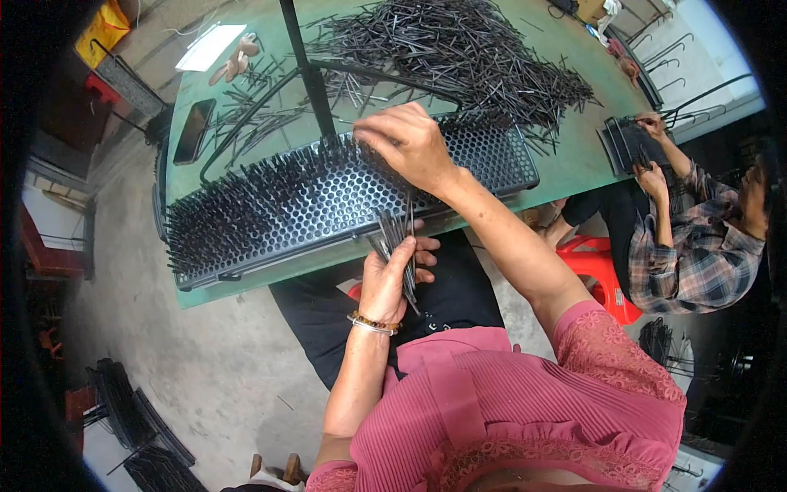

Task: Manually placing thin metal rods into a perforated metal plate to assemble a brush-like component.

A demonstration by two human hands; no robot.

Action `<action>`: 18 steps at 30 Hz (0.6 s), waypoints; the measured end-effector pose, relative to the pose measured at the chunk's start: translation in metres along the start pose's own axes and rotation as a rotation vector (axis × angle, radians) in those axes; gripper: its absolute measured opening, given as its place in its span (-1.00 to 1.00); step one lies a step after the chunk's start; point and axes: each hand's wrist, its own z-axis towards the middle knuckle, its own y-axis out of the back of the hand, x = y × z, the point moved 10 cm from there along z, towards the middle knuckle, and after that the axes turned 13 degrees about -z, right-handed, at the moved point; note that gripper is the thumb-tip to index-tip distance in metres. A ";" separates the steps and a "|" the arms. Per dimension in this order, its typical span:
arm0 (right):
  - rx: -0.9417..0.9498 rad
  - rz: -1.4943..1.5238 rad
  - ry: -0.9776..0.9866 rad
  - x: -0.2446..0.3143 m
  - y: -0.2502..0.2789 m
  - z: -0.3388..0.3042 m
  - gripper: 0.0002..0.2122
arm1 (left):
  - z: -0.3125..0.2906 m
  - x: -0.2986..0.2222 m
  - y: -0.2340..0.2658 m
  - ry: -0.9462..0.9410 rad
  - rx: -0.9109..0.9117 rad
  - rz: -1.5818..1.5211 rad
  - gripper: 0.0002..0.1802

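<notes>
My left hand, with beads and a bangle at its wrist, is closed around a bundle of thin dark rods at the near edge of the table. A long perforated metal tray lies just beyond it, full of round holes. Many short dark rods stand upright in the tray's holes, densest on the left and along the far side. Over the tray's far middle is my right hand, its fingers pinched together. What those fingertips hold, if anything, is too small to make out.
A big heap of loose dark rods covers the far part of the green table. A dark post rises behind the tray. A phone lies at left. At right, a person works near a red stool.
</notes>
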 end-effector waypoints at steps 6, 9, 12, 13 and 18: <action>0.024 -0.009 0.011 0.004 0.000 0.004 -0.86 | 0.001 -0.002 0.001 -0.005 -0.004 0.013 -0.63; 0.075 0.014 0.026 0.005 -0.002 0.006 -0.86 | 0.001 -0.001 0.003 -0.008 -0.001 0.017 -0.63; 0.021 0.063 -0.005 0.003 0.005 0.014 -0.86 | 0.001 0.000 0.004 -0.007 -0.006 0.014 -0.63; 0.052 0.045 0.027 0.008 0.003 0.016 -0.87 | 0.001 0.000 0.004 -0.007 -0.007 0.012 -0.63; 0.061 0.053 0.083 0.014 -0.001 0.018 -0.88 | 0.001 -0.002 0.005 -0.012 -0.016 0.005 -0.63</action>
